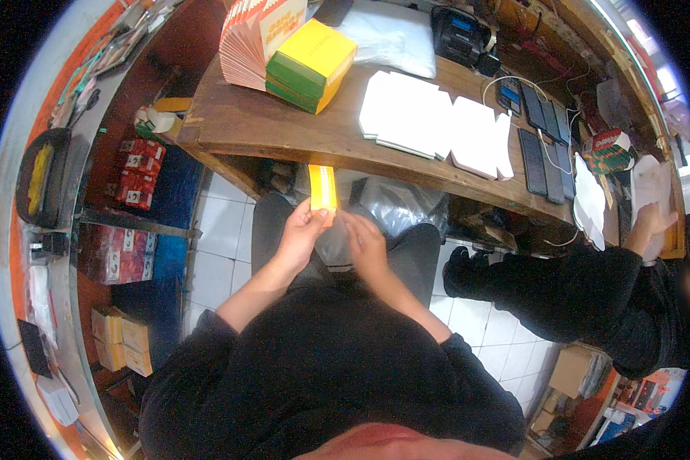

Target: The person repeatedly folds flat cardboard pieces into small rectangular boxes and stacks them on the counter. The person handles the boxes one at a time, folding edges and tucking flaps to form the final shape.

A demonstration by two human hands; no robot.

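In my left hand (303, 234), the thumb lies on the front of a narrow yellow box (323, 188) with white and orange parts, and the fingers are closed round it. The box is upright above my lap, just in front of the table's near edge. Beside its lower end is my right hand (366, 244), fingers pointing up toward it and smeared by motion. Whether those fingers touch the box cannot be made out.
On the wooden table (230, 126) are yellow-green boxes (311, 65), fanned folded cartons (245, 46), flat white cartons (410, 115), several phones (540, 165) with cables and a black label printer (460, 34). A co-worker's hand (652, 222) is at right. Shelves (142, 230) stand left.
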